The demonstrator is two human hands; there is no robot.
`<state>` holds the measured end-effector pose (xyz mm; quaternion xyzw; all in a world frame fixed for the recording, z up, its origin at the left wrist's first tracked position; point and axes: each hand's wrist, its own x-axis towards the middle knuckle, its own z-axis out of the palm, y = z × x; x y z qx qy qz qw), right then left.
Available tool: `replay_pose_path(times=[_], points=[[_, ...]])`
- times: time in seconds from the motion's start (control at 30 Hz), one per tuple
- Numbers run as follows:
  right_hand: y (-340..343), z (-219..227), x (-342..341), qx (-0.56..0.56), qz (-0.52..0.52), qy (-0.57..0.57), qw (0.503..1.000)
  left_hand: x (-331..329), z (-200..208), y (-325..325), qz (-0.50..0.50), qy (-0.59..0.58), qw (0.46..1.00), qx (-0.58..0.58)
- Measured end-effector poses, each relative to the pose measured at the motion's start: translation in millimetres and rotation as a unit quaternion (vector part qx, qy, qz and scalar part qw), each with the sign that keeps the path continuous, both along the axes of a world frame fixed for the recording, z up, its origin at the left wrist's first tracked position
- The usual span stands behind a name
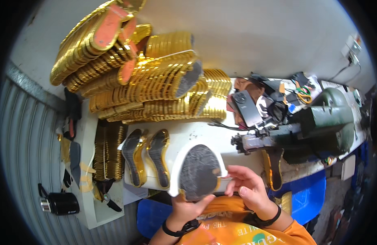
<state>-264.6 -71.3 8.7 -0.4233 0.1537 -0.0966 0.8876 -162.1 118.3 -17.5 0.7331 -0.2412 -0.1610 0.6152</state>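
My left hand (191, 210) grips a shoe sole from below, close to my chest. The sole (200, 171) has a scuffed dark grey face and a bit of gold edge at its lower side. A white strip (181, 161) curves round its far end, with one loose end at each side. My right hand (249, 187) is beside the strip's right end, fingers apart and curved; whether a fingertip touches the strip is hard to tell. Two gold-edged soles, one (133, 157) and another (159, 157), lie on the white table left of my hands.
Bundled gold soles (155, 85) are stacked high at the back left. A green sewing machine (327, 122) stands at the right, with another sole (273, 169) by its end. A phone (246, 108), scraps and scissors (304, 96) lie behind. A black flask (62, 203) is at the left.
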Motion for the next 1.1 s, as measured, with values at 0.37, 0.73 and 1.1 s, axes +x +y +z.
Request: replay_pose_path(times=[0.37,0.73,1.1], points=[[-5.9,-8.6,-43.5,0.005,-0.088,0.105,0.991,-29.0,-9.7,-25.8,-0.128,0.424,0.877,-0.187],[-24.7,-12.5,-33.2,0.02,-0.037,0.157,0.987,-15.9,-20.5,-44.9,-0.075,0.498,0.829,-0.244],[-23.6,-20.4,-40.8,-0.018,-0.066,0.124,0.99,-16.4,-20.1,-38.5,-0.18,0.468,0.823,-0.269]])
